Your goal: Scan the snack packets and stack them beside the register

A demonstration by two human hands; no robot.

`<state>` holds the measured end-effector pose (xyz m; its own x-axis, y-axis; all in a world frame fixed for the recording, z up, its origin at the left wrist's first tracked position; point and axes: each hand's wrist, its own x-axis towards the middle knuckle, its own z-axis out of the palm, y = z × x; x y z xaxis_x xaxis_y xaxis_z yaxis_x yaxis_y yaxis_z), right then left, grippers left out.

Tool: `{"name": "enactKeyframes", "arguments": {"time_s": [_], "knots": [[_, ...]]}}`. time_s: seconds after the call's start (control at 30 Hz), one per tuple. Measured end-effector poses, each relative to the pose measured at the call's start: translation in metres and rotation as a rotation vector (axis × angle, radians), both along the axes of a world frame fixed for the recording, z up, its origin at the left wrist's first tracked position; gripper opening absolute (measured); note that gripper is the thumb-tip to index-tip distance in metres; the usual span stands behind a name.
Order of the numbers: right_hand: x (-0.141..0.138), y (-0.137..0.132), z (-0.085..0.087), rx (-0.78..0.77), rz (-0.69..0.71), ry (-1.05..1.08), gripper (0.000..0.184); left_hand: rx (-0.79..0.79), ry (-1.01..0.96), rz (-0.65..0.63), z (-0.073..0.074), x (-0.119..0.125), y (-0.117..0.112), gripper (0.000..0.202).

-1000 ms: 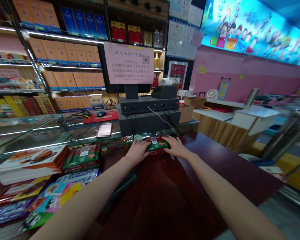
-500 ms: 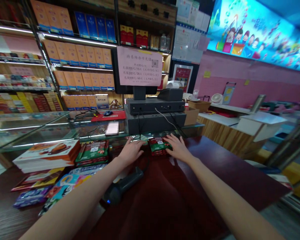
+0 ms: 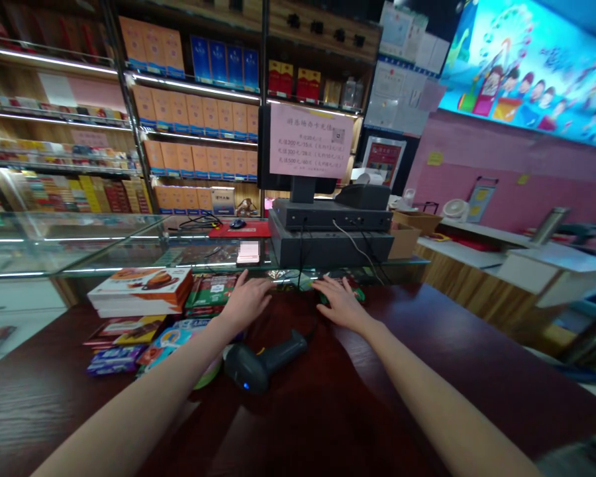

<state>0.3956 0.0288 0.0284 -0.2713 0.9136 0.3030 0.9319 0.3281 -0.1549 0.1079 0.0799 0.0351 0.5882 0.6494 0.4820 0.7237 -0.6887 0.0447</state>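
pack [image 3: 357, 293], green and red, lies flat on the dark counter [image 3: 427, 371], hard against the foot of the glass case [image 3: 79, 252] and below the register [image 3: 328, 248]. the right hand [image 3: 340, 306] rests on it palm down with its fingers spread, pressing rather than grasping, so only the pack's far right edge shows past the fingertips. the left hand [image 3: 246, 301] is also open and flat on the counter, holding nothing, apart from the pack and just beside a stack of green packs [image 3: 211, 291]. a scanner [image 3: 263, 358] lies near, between the forearms. such a thin, slick wrapper probably handles best under light, even palm pressure, kept flat and clear of the scanner, with a thumb under the near edge for any real hold.
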Motion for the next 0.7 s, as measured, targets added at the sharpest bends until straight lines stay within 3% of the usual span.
{"name": "enactKeyframes", "arguments": {"time_s": [0.7], "knots": [[-0.088,0.012,0.007,-0.077,0.169,0.061,0.058,0.105,-0.067,0.185,-0.003,-0.088,-0.013,0.028]]}}
